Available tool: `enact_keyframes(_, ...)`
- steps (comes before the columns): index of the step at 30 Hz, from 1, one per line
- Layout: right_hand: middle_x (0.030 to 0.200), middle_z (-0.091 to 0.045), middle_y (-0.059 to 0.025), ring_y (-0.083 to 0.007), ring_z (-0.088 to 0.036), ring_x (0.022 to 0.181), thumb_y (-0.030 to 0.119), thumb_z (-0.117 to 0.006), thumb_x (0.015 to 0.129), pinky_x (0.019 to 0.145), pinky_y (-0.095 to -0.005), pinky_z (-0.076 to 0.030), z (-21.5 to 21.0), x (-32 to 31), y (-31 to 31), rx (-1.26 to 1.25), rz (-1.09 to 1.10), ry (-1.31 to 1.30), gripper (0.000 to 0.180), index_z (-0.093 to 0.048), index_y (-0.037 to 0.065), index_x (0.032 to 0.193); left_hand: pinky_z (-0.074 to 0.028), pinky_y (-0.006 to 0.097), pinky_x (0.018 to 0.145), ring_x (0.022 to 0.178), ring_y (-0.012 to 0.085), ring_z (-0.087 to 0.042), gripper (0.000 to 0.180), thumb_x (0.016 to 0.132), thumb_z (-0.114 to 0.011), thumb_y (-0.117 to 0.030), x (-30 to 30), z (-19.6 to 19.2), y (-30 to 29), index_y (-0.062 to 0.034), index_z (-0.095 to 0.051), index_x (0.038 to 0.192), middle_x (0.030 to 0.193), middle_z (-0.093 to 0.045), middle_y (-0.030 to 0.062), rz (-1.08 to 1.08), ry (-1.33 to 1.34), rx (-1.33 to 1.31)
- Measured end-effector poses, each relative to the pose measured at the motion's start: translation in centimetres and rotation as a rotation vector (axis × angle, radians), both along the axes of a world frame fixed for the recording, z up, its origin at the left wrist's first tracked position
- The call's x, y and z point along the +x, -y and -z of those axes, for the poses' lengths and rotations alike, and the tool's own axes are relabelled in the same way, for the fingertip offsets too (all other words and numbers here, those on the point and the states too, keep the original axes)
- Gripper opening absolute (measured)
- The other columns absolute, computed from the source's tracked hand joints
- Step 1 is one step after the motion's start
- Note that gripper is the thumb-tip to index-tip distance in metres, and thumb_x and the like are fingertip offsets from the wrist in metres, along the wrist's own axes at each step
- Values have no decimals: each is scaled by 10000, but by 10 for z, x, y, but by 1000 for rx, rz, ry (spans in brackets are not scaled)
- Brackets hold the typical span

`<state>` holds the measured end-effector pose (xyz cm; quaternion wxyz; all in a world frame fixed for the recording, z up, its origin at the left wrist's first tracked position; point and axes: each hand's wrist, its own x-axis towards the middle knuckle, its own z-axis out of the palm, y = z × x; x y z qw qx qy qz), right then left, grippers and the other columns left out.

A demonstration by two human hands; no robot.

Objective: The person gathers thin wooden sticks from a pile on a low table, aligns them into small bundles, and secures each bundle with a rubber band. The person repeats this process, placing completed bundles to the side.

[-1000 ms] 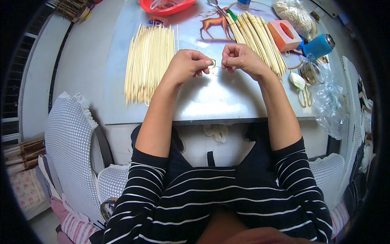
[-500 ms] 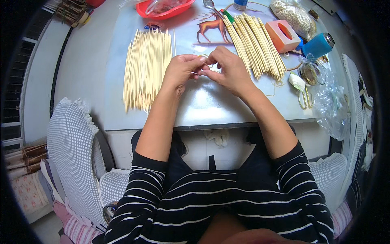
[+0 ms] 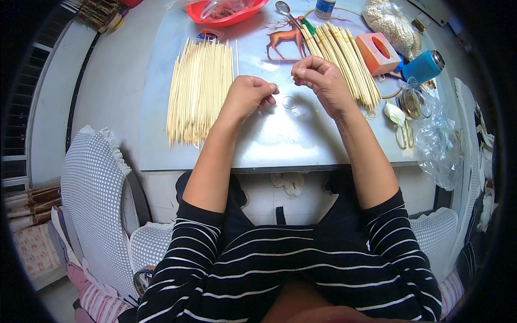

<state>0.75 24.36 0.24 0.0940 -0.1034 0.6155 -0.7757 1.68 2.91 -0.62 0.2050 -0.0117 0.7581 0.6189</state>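
Observation:
My left hand (image 3: 249,98) is over the table beside a wide row of pale wooden skewers (image 3: 198,89), its thumb and fingertips pressed together. Farther right, my right hand (image 3: 323,83) is raised in a pinch, close to bundled skewers (image 3: 344,64). Anything between the fingertips of either hand is too small to make out. A thin rubber band (image 3: 290,102) lies on the table between the hands. One single skewer (image 3: 237,56) lies apart, just right of the loose row.
Along the back are a red basin (image 3: 229,20), a metal spoon (image 3: 284,8) and a bag of pale pellets (image 3: 391,27). To the right are an orange box (image 3: 377,54), a blue bottle (image 3: 424,66), scissors (image 3: 404,134) and a clear plastic bag (image 3: 439,145).
My hands have moved apart from each other, the right one going up and to the right. The rubber band on the table now shows between them.

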Motion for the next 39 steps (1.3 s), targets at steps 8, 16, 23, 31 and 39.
enact_keyframes(8, 922, -666, -48, -116, -623, 838, 174, -673, 923, 835, -278, -532, -5, -3, -10, -187, -134, 122, 118, -621, 70, 947, -451, 254, 568, 596, 105, -602, 241, 844, -750, -192, 6, 1, -6, 0, -742, 990, 692, -671, 54, 160, -101, -169)
enact_keyframes(16, 914, -669, -52, -133, -641, 824, 166, -663, 934, 812, -280, -545, 1, -1, -7, -249, -249, 160, 113, -610, 66, 931, -359, 188, 534, 593, 37, -478, 212, 922, -711, -264, 5, -19, -10, -63, -708, 992, 726, -618, -8, 8, 2, 309)
enact_keyframes(23, 890, -644, -51, -149, -645, 857, 136, -643, 939, 873, -311, -545, 0, -2, -8, -393, -174, 167, 98, -580, 65, 962, -357, 198, 567, 623, 51, -489, 150, 910, -712, -213, -1, -11, 6, -95, -656, 836, 716, -600, -27, -83, -55, 411)
enact_keyframes(31, 748, -511, -11, -82, -487, 604, 84, -583, 962, 735, -298, -552, -7, -10, -23, -590, -215, 187, 101, -565, 36, 1049, -373, 203, 568, 638, 53, -524, 95, 878, -725, -153, -7, -16, 19, -93, -665, 837, 731, -623, -20, -243, -88, 425)
enact_keyframes(39, 717, -673, -92, -54, -469, 422, 99, -555, 967, 467, -197, -443, -7, 5, -3, -71, -627, 359, 133, -615, 2, 1034, -416, 204, 645, 690, 59, -535, 105, 867, -723, -151, 0, -10, -2, -61, -689, 825, 745, -631, -14, -124, -316, 265)
